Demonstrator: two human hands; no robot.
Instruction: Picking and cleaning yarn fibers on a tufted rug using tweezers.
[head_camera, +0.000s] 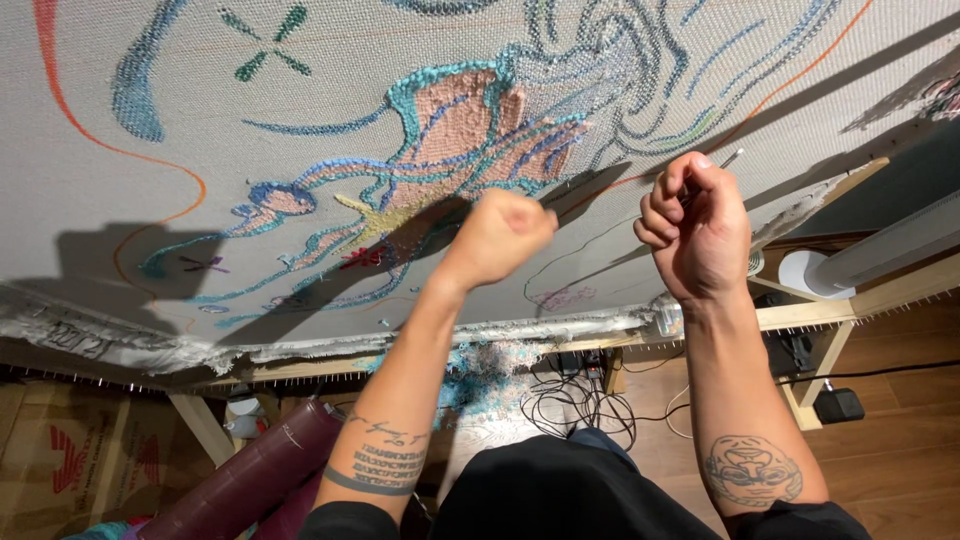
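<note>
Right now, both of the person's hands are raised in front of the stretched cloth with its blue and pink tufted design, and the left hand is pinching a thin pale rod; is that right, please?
Not quite: the head view shows the thin pale rod pinched in the right hand, not the left. The left hand is closed in a fist; whether it holds anything cannot be told. Both hands are indeed raised before the stretched cloth with its blue and pink tufted design.
</note>
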